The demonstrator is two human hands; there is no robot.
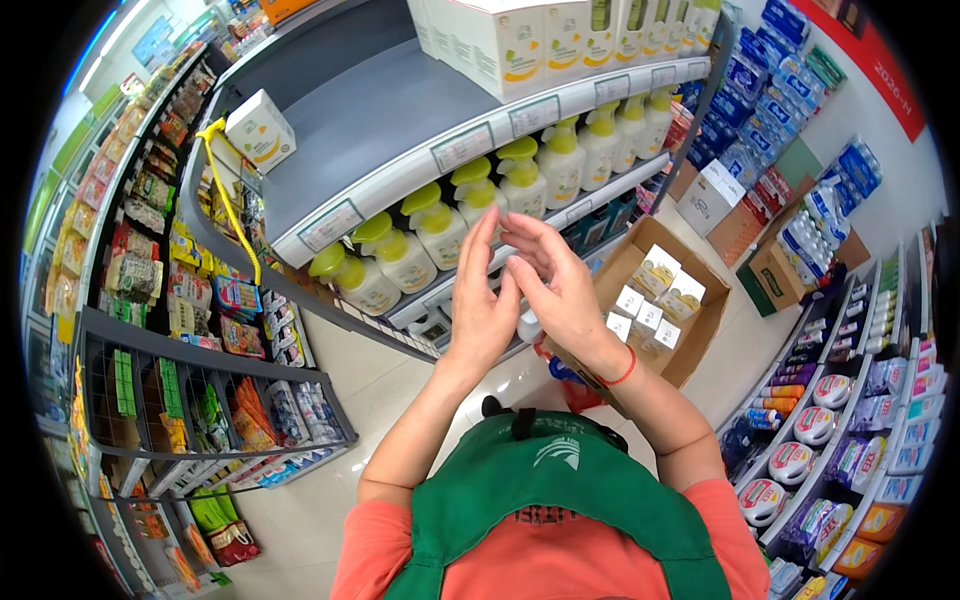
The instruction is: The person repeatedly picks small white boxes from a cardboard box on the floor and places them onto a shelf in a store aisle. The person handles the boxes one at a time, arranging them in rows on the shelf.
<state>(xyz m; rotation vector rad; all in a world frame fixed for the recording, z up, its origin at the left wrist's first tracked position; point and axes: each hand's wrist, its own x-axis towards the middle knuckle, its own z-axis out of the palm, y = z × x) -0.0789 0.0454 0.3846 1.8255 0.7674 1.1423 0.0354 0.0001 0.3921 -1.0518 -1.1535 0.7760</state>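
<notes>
so both hands are bare here, left hand point(478, 310) and right hand point(562, 290) up in front of the shelving, fingertips nearly meeting in a narrow tent. no object shows in the hollow between them, and i can't tell if the fingers actually touch. nearest stuff is the row of pump bottles point(523, 188) with green heads, on the level just under the grey upper shelf point(350, 130). my take: part the hands before going in, cup a bottle round its white body and leave the pump head alone, since that bit probably presses or twists. the gap under the upper shelf looks tight, so i'd come in low and straight from the front. tall white boxes point(545, 45) sit up top, and an open carton point(708, 320) with small white boxes point(657, 272) inside is off to the right, so mind that elbow
</notes>
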